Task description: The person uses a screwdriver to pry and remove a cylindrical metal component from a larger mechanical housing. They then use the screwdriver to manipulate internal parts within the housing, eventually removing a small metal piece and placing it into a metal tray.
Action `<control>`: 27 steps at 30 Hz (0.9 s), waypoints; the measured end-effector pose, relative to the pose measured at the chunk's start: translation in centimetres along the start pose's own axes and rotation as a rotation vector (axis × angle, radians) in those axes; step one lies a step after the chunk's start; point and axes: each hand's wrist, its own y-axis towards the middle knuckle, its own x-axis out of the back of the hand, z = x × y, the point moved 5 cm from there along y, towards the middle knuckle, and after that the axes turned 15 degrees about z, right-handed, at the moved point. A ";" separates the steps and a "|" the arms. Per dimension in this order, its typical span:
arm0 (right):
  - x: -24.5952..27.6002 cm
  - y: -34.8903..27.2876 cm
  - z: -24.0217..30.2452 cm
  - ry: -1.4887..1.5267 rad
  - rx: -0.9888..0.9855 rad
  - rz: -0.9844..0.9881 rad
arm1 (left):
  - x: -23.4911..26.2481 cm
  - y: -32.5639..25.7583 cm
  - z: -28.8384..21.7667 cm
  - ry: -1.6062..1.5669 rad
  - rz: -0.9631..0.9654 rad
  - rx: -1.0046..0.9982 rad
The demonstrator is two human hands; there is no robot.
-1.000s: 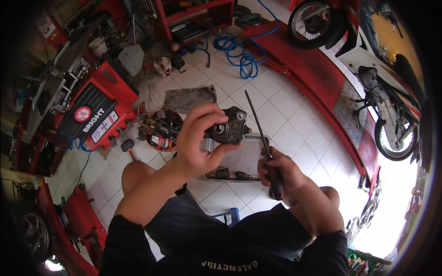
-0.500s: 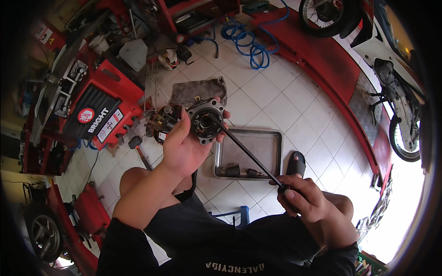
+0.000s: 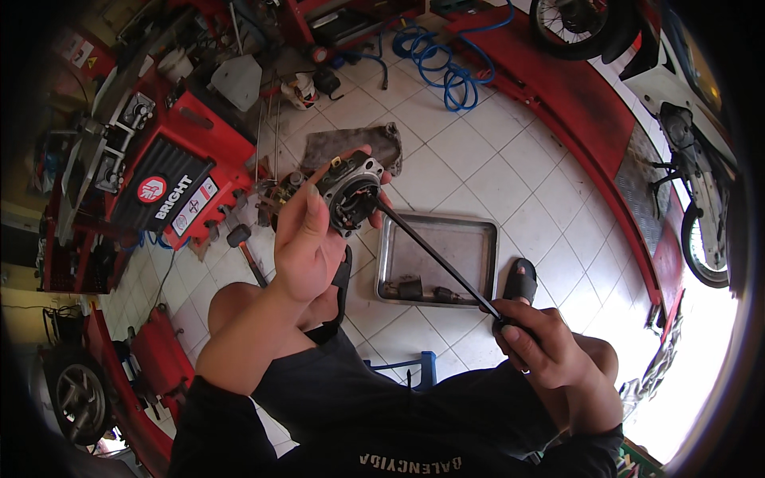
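Observation:
My left hand (image 3: 305,247) is wrapped round a round grey metal motor part (image 3: 351,191), with bolt ears on its rim and a dark hollow inside. The part is tilted so its opening faces right. My right hand (image 3: 532,338) grips the dark handle of a long screwdriver (image 3: 437,256). Its shaft slants up to the left, and the tip reaches into the opening of the part. What exactly the tip touches is hidden. Below the shaft a metal tray (image 3: 492,251) lies on the floor, with a dark cylinder (image 3: 409,287) and a smaller dark part (image 3: 446,295) in it.
A grimy grey cloth (image 3: 366,142) lies beyond my left hand. A hammer (image 3: 243,239) rests beside a red machine (image 3: 195,151) at left. Coiled blue hose (image 3: 454,76) lies at the back. A red lift platform (image 3: 570,119) and a motorcycle (image 3: 677,135) stand at right.
My left hand has turned the metal part, so its opening now faces more to the right. The screwdriver tip has stayed at the opening. The view has shifted slightly.

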 end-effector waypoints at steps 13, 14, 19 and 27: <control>-0.8 0.5 0.8 -0.531 0.064 -0.282 | 0.5 -0.8 0.5 0.173 -0.071 0.085; -0.9 0.6 1.1 -0.613 0.039 -0.289 | 0.6 -0.9 0.4 0.236 -0.080 0.100; -1.3 0.6 1.5 -0.709 0.042 -0.334 | 0.5 -1.1 0.6 0.351 -0.122 0.125; -3.1 0.1 2.3 -1.202 -0.032 -0.529 | 0.3 -1.1 1.5 0.406 -0.159 0.109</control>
